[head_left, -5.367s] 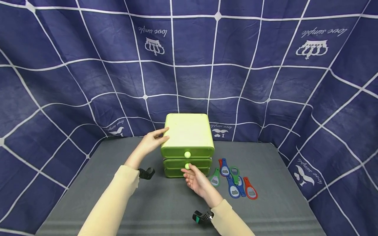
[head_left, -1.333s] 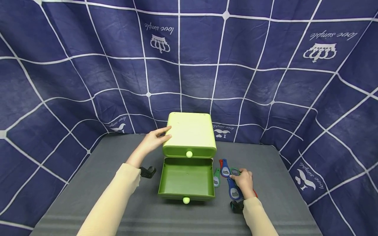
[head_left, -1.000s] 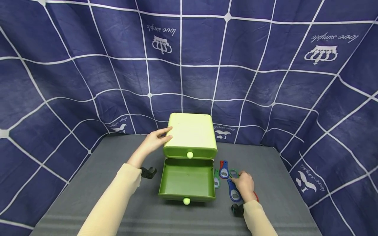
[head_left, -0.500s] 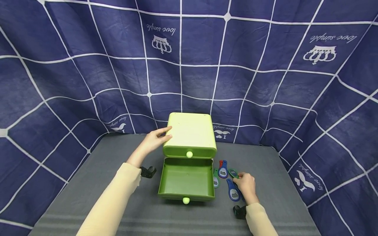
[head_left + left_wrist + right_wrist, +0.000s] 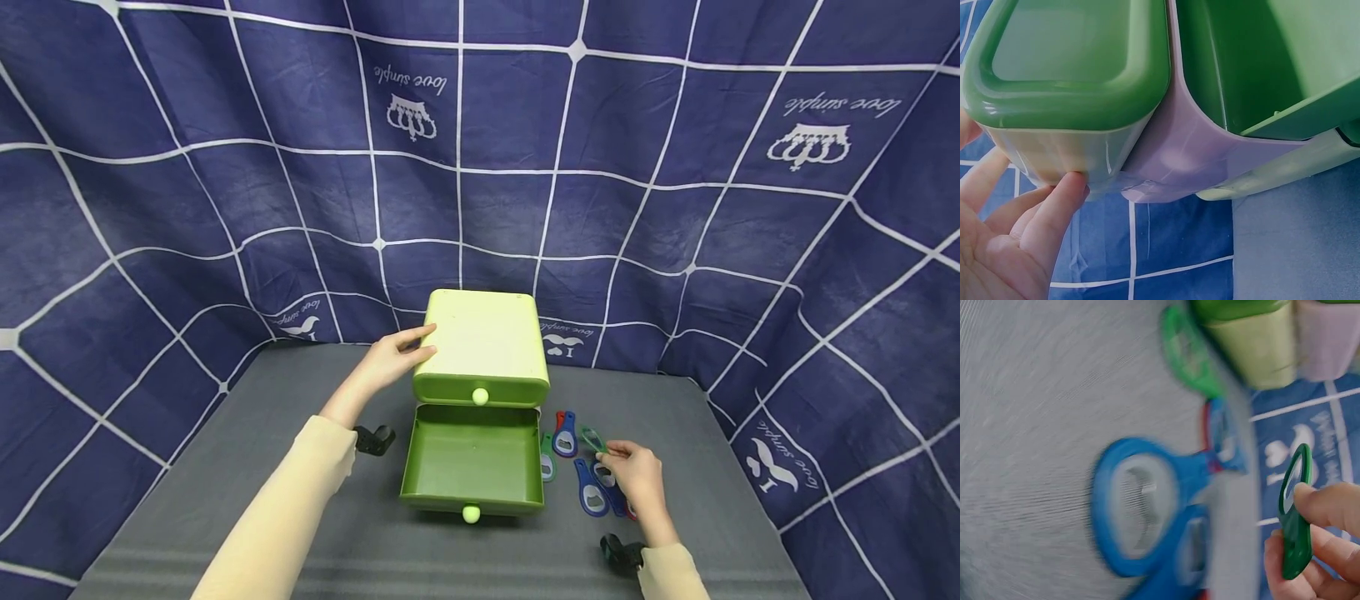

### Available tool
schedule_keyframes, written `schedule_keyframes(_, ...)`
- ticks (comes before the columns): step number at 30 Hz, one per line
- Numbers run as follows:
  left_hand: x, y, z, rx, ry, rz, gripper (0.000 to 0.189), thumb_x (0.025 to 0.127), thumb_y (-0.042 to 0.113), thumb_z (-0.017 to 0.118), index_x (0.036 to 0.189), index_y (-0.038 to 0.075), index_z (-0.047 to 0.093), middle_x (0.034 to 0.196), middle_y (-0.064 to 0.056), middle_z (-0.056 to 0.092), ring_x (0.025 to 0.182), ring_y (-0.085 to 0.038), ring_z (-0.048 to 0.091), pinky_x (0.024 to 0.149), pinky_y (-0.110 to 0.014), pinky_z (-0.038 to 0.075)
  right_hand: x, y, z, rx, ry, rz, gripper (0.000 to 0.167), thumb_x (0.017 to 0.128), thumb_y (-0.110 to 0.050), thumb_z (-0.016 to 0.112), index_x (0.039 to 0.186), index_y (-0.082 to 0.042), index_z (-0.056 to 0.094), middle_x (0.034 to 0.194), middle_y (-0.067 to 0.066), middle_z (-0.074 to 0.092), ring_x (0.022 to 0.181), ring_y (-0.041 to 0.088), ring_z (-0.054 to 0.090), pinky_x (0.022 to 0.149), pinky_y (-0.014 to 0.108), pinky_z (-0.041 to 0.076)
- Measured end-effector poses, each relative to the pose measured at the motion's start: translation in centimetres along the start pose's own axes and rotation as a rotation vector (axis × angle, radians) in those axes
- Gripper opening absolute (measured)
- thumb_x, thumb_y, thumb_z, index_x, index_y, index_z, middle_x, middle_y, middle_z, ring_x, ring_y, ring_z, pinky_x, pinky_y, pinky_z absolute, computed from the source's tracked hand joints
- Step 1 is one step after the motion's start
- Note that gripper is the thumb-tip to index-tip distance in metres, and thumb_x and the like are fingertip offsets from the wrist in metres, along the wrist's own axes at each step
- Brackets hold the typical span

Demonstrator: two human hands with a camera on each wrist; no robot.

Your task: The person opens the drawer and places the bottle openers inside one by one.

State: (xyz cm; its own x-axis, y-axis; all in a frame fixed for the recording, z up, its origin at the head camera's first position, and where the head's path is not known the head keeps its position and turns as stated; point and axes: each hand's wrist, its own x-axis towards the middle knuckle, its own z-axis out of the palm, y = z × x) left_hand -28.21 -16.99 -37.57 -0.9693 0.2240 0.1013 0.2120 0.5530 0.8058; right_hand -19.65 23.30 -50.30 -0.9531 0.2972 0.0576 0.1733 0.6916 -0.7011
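Green bottle opener (image 5: pixel 592 438): a flat handle with a ring at one end (a pale insert shows within the ring), pinched in the right grip (image 5: pixel 636 473) and tilted, seen nearly edge-on from the right wrist, to the right of the drawer cabinet (image 5: pixel 486 337). The cabinet stands upright in three tiers, its pale yellow-green top touched along the left edge by the left grip (image 5: pixel 390 360). Upper drawer (image 5: pixel 450 390) closed; middle drawer (image 5: pixel 472 458) pulled out, green interior exposed, round pale knob (image 5: pixel 471 514) in front.
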Motion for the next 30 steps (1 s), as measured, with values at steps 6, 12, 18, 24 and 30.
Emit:
schedule_keyframes(6, 0.1, 0.1, -0.1, -0.001, -0.005, -0.004, 0.055, 0.096, 0.036, 0.063, 0.146, 0.017, 0.05, 0.151, -0.01, 0.046, 0.138, -0.033, 0.046, 0.114, -0.046, 0.039, -1.6, -3.8, -1.8, 0.051, -0.036, -0.1, 0.032, 0.084, -0.013, 0.076, 0.113, 0.001, 0.071, 0.103, 0.018, 0.074, 0.094, 0.029, 0.072, 0.073, 0.035, 0.06)
schedule_keyframes(12, 0.2, 0.4, 0.2, -0.005, -0.012, -0.013, 0.055, 0.096, 0.036, 0.064, 0.146, 0.017, 0.05, 0.152, -0.01, 0.045, 0.139, -0.033, 0.044, 0.114, -0.045, 0.038, -3.7, -7.5, -1.8, 0.11, -0.099, -0.282, 0.03, 0.08, -0.009, 0.081, 0.109, -0.006, 0.074, 0.099, 0.008, 0.074, 0.09, 0.021, 0.072, 0.075, 0.027, 0.06)
schedule_keyframes(18, 0.1, 0.3, 0.0, -0.005, 0.001, -0.011, 0.055, 0.096, 0.037, 0.064, 0.146, 0.018, 0.05, 0.151, -0.009, 0.047, 0.138, -0.032, 0.046, 0.114, -0.045, 0.039, -4.9, -10.5, 0.6, 0.097, -0.226, -0.478, 0.026, 0.078, -0.014, 0.083, 0.103, -0.014, 0.075, 0.098, -0.001, 0.073, 0.088, 0.019, 0.072, 0.076, 0.028, 0.06)
schedule_keyframes(24, -0.1, 0.2, 0.0, -0.011, -0.013, -0.016, 0.056, 0.097, 0.038, 0.062, 0.148, 0.019, 0.048, 0.153, -0.01, 0.045, 0.139, -0.034, 0.044, 0.114, -0.047, 0.039, -4.6, -12.0, 3.8, 0.03, -0.371, -0.663, 0.025, 0.079, -0.013, 0.083, 0.102, -0.007, 0.075, 0.097, 0.004, 0.074, 0.084, 0.018, 0.07, 0.073, 0.023, 0.057)
schedule_keyframes(30, -0.2, 0.2, 0.0, -0.005, -0.014, -0.019, 0.055, 0.097, 0.039, 0.061, 0.148, 0.02, 0.048, 0.153, -0.01, 0.045, 0.139, -0.035, 0.044, 0.114, -0.048, 0.039, -4.1, -12.7, 5.6, -0.055, -0.463, -0.744, 0.024, 0.078, -0.012, 0.083, 0.1, -0.006, 0.076, 0.094, 0.004, 0.074, 0.082, 0.015, 0.069, 0.072, 0.022, 0.057)
